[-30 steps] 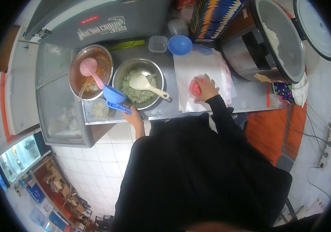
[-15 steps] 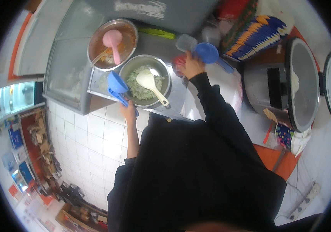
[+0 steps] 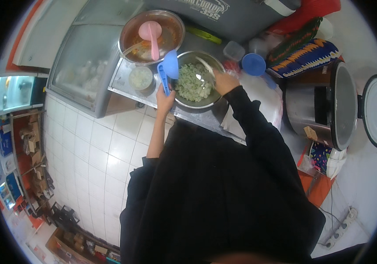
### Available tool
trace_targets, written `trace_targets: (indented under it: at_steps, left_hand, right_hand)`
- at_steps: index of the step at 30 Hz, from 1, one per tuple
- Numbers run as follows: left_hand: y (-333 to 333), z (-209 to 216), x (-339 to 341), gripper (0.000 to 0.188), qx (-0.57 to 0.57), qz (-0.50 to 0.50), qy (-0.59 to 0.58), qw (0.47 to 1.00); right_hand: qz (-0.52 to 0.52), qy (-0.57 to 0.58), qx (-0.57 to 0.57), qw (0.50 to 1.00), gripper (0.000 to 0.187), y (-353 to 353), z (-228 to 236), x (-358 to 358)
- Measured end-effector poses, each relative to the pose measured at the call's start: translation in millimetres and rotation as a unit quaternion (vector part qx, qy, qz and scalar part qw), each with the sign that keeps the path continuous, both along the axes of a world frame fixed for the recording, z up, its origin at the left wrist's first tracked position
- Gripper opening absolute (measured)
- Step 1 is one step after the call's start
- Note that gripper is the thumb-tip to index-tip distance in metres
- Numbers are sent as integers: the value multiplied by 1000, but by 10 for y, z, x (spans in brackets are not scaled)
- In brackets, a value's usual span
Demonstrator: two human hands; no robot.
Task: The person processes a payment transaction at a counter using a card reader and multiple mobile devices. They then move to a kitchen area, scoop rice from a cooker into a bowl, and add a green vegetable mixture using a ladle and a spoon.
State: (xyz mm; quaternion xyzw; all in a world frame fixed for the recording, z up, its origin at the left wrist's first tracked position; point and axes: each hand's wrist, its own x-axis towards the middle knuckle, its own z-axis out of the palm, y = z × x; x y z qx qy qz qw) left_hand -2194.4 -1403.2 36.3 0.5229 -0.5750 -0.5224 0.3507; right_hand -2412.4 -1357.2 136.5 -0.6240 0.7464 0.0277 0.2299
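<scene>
My left hand (image 3: pixel 165 102) is closed round the handle of a blue scoop-like mould (image 3: pixel 170 64), whose rounded cup is at the left rim of a steel bowl (image 3: pixel 188 105). Whitish-green rice (image 3: pixel 193 83) lies in the bowl. My right hand (image 3: pixel 225 82) is over the bowl's right side, closed on a white rice paddle (image 3: pixel 204 64); part of the paddle is hidden by the hand. Left of the bowl stands a round tub (image 3: pixel 141 78) with pale food inside. Behind it, a pink ladle (image 3: pixel 154 46) rests in a larger steel bowl (image 3: pixel 179 27) with reddish sauce remains.
A blue cup (image 3: pixel 253 64) and a clear square container (image 3: pixel 234 51) are beyond my right hand. White wrapping sheets (image 3: pixel 259 94) lie right of the bowl. A large rice cooker (image 3: pixel 307 103) stands open at the right; a glass-topped freezer (image 3: pixel 76 70) is at the left.
My right hand has left the blue cup's side and taken hold of the rice paddle in the bowl. My left hand has brought the blue mould slightly up and right.
</scene>
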Motion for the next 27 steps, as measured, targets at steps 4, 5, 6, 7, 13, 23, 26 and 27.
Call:
trace_targets:
  at_steps: [4, 5, 6, 7, 13, 23, 26, 27]
  left_hand:
    - [-182, 102, -43, 19, -95, -76, -49, 991]
    - [-203, 125, -65, 19, -78, -73, -40, 993]
    - [-187, 149, -28, 18, -59, -67, -35, 995]
    - [-189, 169, 1, 18, -39, -61, -30, 997]
    - [-199, 79, 31, 17, -45, -80, 6, 996]
    - [-209, 151, 1, 16, -63, -100, 16, 993]
    - [-247, 72, 30, 21, -88, -124, -2, 988]
    - [-243, 115, 26, 23, -80, -113, 6, 990]
  right_hand:
    - [64, 24, -29, 997, 23, -77, -138, 259]
    - [79, 33, -21, 996, 22, -43, -123, 385]
    - [113, 32, -11, 993, 21, 3, -39, 403]
    - [128, 35, 7, 991, 21, -2, 102, 307]
    - [61, 173, 11, 983, 20, 95, 157, -15]
    - [-14, 185, 143, 972, 28, 270, 104, 85]
    - [-132, 38, 142, 980, 43, 316, -59, 423]
    - [-153, 12, 79, 985, 46, 336, -169, 571]
